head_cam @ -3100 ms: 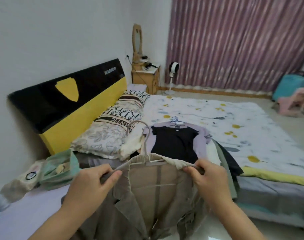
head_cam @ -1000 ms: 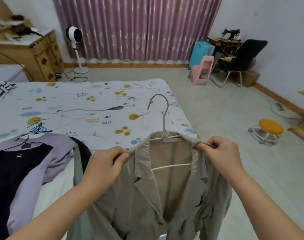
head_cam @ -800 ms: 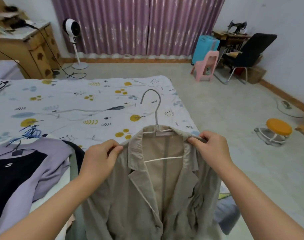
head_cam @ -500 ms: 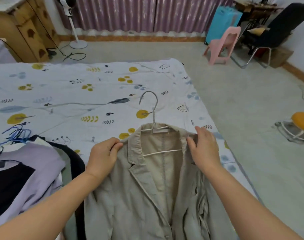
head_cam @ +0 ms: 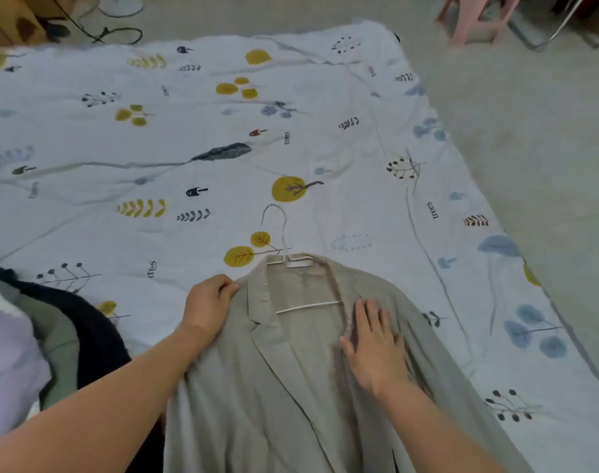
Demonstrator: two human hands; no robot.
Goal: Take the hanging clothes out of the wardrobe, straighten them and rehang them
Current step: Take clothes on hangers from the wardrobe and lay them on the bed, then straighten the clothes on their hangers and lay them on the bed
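My right hand (head_cam: 373,349) lies flat, fingers straight, pressing the front panel of the beige jacket (head_cam: 291,387). My left hand (head_cam: 207,307) pinches its shoulder, fingers curled round the cloth. The jacket lies on the bedspread (head_cam: 223,138), long axis running from me toward the white hanger (head_cam: 287,254) at the collar, hook pointing away. A heap of dark clothes (head_cam: 69,329) sits just left.

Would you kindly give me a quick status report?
Left hand grips jacket shoulder. Right hand flat on front. Jacket on hanger, on bed.
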